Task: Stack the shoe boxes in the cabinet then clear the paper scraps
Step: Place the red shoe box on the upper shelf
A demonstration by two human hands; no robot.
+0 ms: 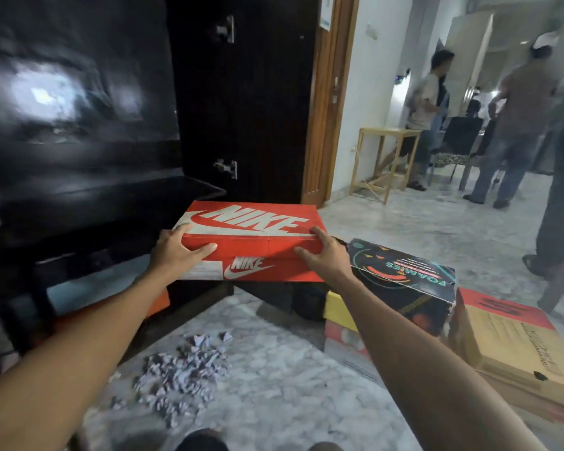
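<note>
Wooden side table [386, 133] by wall — people [427, 102] beyond, apparently standing.

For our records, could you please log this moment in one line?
left hand, right hand: grip orange shoe box | cabinet: open | paper scraps: on floor

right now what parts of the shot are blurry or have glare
Head view: the orange shoe box and both hands are fairly sharp; the dark cabinet is smeared, with a bright reflection on its glossy surface; the people at the back are motion-blurred; straight edges bow from the wide-angle lens.

Grey marbled floor [404, 229], white wall [368, 92], wooden door frame [329, 109], small wooden table [385, 157]
</note>
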